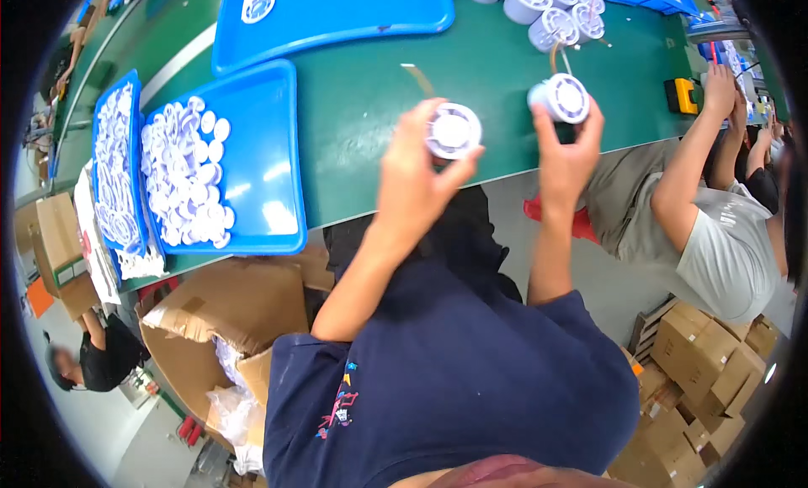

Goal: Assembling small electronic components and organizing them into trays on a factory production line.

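My left hand (411, 175) is closed around a white cylindrical plastic housing (454, 132), its round slotted face turned up. A thin brownish wire (421, 80) sticks out beyond it over the green table (349, 143). In my right hand (566, 164) is a similar white housing (567, 99), gripped between thumb and fingers and tilted to show its slotted face. Wires run from that one toward a group of like white housings (555, 26) standing at the back. The two held housings are apart from each other.
On the left, a blue tray (263, 189) holds many small white caps (185, 176). Beside it a narrower blue tray (103, 181) carries white rings. A large blue tray (337, 21) lies behind. A yellow-black tool (682, 96) and a co-worker (715, 244) are at right.
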{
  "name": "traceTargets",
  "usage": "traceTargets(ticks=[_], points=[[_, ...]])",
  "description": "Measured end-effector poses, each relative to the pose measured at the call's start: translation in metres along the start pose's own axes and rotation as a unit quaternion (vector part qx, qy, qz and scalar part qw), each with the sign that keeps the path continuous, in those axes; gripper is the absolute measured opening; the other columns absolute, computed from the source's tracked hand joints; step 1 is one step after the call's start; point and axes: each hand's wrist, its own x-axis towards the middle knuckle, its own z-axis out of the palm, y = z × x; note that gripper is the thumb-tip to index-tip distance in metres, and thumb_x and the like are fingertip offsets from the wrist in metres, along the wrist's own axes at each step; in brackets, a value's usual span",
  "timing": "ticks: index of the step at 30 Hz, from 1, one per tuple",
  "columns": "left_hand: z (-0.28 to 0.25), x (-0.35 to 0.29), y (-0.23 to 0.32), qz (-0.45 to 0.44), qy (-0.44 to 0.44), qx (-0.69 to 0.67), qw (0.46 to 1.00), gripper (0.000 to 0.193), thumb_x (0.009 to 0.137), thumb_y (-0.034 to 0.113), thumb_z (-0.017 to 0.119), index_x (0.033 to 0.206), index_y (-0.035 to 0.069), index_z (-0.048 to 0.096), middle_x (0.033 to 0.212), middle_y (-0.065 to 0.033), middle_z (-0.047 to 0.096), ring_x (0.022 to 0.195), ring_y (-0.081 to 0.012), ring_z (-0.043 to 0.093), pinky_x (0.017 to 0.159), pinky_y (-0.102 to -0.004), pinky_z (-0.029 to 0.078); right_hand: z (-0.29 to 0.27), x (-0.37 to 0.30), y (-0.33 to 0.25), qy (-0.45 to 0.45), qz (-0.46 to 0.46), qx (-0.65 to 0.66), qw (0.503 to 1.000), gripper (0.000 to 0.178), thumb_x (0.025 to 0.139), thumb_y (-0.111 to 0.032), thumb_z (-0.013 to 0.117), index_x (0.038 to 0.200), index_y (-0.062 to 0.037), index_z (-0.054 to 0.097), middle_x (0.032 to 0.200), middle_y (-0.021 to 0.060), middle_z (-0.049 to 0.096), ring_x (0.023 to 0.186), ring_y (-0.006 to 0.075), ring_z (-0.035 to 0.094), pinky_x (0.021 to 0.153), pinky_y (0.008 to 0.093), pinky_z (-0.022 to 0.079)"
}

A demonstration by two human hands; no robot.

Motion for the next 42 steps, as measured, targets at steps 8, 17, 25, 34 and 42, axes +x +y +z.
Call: traceTargets(ticks=[8,17,25,34,42], points=[[0.134,0.042,0.049,0.038,-0.083,-0.125,0.988,0.063,0.082,0.016,0.086,0.134,-0.001,0.054,0.117,-0.0225,0.064,0.097,-0.0383,0.069,0.076,-0.0419,0.058,-0.069,0.085,0.058,0.038,0.001,-0.072,0.997,0.061,0.087,-0.023,0.087,0.133,0.0034,0.057,0.122,0.0149,0.068,0.115,0.0222,0.066,0.101,0.0359,0.05],[0.115,0.086,0.019,-0.052,-0.007,-0.075,0.996,0.054,0.095,0.02,0.076,0.138,-0.004,0.052,0.133,-0.0225,0.064,0.119,-0.033,0.065,0.097,-0.0416,0.054,-0.072,0.048,0.063,0.116,0.034,0.002,0.993,0.068,0.096,-0.011,0.072,0.152,0.0058,0.039,0.147,0.0233,0.051,0.134,0.0307,0.053,0.114,0.0422,0.043],[0.158,0.142,0.005,0.048,-0.016,0.005,0.999,0.066,0.077,0.025,0.09,0.129,-0.001,0.056,0.122,-0.0192,0.065,0.115,-0.0391,0.06,0.102,-0.0468,0.046,-0.049,-0.032,0.048,0.1,-0.037,0.021,0.994,0.05,0.095,0.006,0.059,0.143,0.006,0.046,0.141,0.0181,0.048,0.134,0.03,0.05,0.118,0.0439,0.039],[0.069,0.082,0.004,-0.02,0.029,0.024,0.999,0.062,0.078,0.016,0.091,0.125,-0.004,0.057,0.113,-0.0194,0.067,0.103,-0.0322,0.068,0.091,-0.0409,0.054,-0.052,-0.069,0.0,-0.016,-0.101,0.056,0.993,0.017,0.095,0.004,0.059,0.111,0.0061,0.064,0.111,0.0167,0.064,0.102,0.026,0.063,0.093,0.0392,0.052],[-0.018,0.003,-0.013,0.041,0.075,0.182,0.98,0.081,0.079,0.007,0.083,0.15,-0.003,0.045,0.139,-0.027,0.051,0.126,-0.0439,0.051,0.103,-0.0486,0.045,0.07,-0.058,-0.073,-0.269,-0.057,0.11,0.955,0.039,0.1,-0.012,0.069,0.135,0.0041,0.061,0.121,0.0192,0.064,0.094,0.0234,0.068,0.081,0.0339,0.055]])
